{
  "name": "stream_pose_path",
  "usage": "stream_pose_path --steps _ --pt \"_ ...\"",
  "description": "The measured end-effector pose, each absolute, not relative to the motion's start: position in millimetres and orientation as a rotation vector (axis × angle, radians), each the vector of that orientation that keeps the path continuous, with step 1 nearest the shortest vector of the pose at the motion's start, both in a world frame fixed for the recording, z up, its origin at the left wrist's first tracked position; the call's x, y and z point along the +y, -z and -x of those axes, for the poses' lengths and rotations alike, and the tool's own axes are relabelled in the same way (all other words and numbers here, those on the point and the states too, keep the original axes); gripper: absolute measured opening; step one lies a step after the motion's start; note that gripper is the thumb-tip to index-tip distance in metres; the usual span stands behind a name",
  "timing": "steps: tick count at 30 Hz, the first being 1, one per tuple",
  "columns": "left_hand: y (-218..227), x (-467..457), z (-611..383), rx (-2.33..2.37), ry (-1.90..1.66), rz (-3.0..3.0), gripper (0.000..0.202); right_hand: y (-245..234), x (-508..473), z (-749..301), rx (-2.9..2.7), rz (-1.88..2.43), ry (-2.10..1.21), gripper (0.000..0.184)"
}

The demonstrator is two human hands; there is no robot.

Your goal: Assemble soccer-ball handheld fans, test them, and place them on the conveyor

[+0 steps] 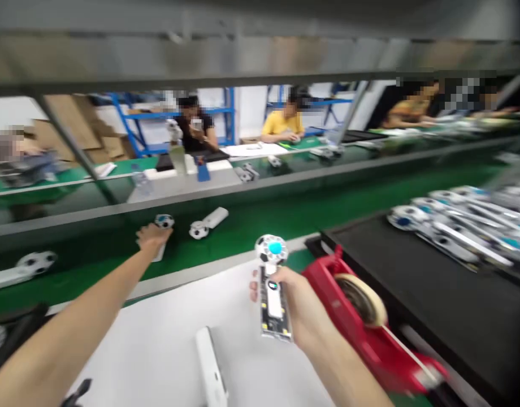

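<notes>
From the head view, the left hand (152,236) reached across to the green conveyor belt (285,217), fingers closed over a football-headed fan (162,223). The right hand (296,305) gripped an open-backed fan (272,288) above the white table (167,316), beside a red tape dispenser (362,316). A white cover (211,364) lay nearby.
</notes>
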State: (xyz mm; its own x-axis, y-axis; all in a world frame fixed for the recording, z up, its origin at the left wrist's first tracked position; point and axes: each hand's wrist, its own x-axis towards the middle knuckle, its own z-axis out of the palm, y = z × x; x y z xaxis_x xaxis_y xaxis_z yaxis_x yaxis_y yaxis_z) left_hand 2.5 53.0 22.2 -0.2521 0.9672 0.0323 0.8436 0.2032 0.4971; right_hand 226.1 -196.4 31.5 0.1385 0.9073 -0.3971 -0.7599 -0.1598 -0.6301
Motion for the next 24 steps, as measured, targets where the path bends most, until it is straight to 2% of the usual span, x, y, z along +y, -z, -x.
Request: stream_pose_path --steps 4,9,15,20,24 --pt "-13 55 -21 2.02 -0.686 -2.157 0.055 -19 -233 -231 -0.165 0.875 -1.329 0.031" --pt "3 57 -64 1.574 -0.396 -2.447 0.046 -12 -252 -237 -0.351 0.797 -1.236 0.044" --pt "10 55 -87 1.494 -0.302 -2.482 0.041 -12 -265 -245 -0.42 0.809 -1.222 0.051" --pt "-11 38 -91 1.555 -0.519 -2.44 0.04 -19 -274 -249 -0.396 0.793 -1.263 0.057" --pt "-39 8 -82 1.653 -0.927 -2.309 0.066 -24 -278 -249 -0.381 0.741 -1.279 0.059"
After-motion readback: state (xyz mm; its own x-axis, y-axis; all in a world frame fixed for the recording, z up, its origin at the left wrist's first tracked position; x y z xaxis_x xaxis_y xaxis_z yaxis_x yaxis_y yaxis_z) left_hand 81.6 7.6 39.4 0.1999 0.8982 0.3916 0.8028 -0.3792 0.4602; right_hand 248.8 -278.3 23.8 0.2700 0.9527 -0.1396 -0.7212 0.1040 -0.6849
